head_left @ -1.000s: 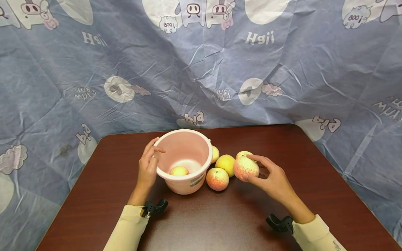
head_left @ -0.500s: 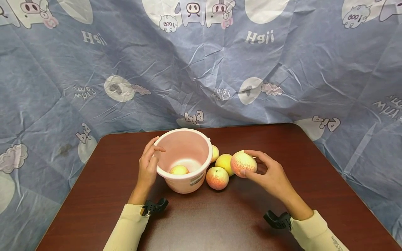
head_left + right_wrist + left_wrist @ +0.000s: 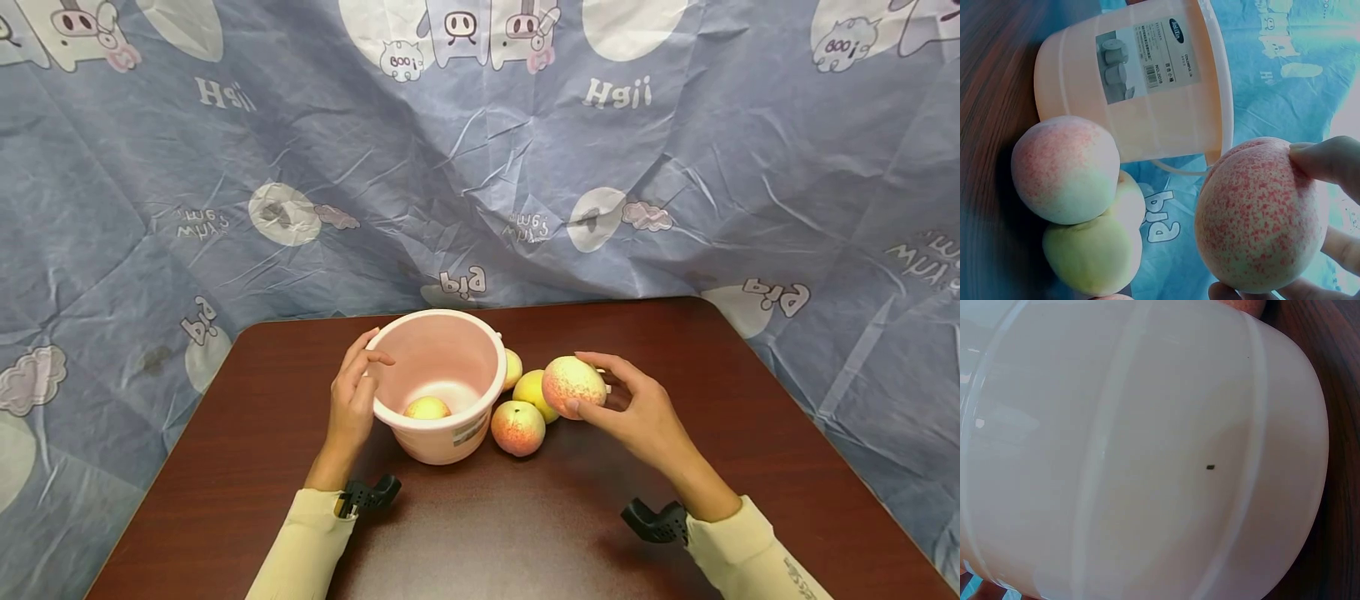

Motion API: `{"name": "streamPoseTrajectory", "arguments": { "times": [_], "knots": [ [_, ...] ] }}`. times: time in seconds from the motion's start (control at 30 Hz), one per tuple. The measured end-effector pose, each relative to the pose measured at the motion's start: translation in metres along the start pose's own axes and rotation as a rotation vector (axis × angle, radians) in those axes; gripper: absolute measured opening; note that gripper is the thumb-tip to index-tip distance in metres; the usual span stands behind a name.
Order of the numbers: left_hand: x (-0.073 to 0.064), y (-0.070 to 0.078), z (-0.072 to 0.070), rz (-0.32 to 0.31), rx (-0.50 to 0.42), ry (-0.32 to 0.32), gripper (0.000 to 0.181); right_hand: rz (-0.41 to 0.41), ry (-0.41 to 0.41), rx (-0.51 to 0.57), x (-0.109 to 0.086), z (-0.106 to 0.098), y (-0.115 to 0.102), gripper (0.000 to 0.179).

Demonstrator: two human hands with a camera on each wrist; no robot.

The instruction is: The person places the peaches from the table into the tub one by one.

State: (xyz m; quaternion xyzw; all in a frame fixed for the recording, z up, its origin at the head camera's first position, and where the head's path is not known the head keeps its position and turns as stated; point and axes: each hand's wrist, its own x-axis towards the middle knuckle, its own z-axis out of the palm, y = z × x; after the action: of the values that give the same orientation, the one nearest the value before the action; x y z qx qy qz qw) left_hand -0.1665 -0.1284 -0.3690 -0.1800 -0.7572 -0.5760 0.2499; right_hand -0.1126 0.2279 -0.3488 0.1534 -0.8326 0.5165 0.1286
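A pale pink plastic bucket (image 3: 431,446) stands on the table, its side filling the left wrist view. Over its left rim my left hand (image 3: 352,412) is hooked, gripping the edge. One peach (image 3: 427,408) lies inside on the bottom. To the right of the bucket, my right hand (image 3: 645,417) holds a red-speckled peach (image 3: 1260,219) between thumb and fingers, raised above the other fruit. Below and left of it sit a red-and-yellow peach (image 3: 518,428) and a yellow one (image 3: 531,392). Another peach (image 3: 513,369) is partly hidden behind the bucket.
The dark brown wooden table (image 3: 480,533) has a rounded far corner on each side. Behind it hangs a blue patterned cloth (image 3: 480,208). A label (image 3: 1154,59) is stuck on the bucket's right side. Black wrist straps (image 3: 660,521) are on both forearms.
My right hand has lifted the peach slightly and shifted it left toward the bucket, now overlapping the yellow peach. My left hand and the bucket stay in place.
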Motion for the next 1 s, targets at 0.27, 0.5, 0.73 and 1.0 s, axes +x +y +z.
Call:
{"name": "streamPoseTrajectory", "arguments": {
  "times": [0.27,0.5,0.73,1.0],
  "knots": [
    [0.001,0.000,0.001,0.018,0.002,0.001,0.031,-0.007,0.010,0.026,0.006,0.003,-0.009,0.058],
    [0.000,0.001,0.001,0.010,-0.002,0.009,0.031,0.023,-0.003,0.081,0.009,0.006,-0.017,0.058],
    [0.000,0.000,0.001,0.011,-0.001,0.008,0.031,0.004,0.011,0.078,0.014,0.010,-0.020,0.059],
    [0.000,0.000,0.001,0.008,-0.003,0.007,0.031,-0.030,0.038,0.050,0.020,0.017,-0.046,0.055]
  ]
}}
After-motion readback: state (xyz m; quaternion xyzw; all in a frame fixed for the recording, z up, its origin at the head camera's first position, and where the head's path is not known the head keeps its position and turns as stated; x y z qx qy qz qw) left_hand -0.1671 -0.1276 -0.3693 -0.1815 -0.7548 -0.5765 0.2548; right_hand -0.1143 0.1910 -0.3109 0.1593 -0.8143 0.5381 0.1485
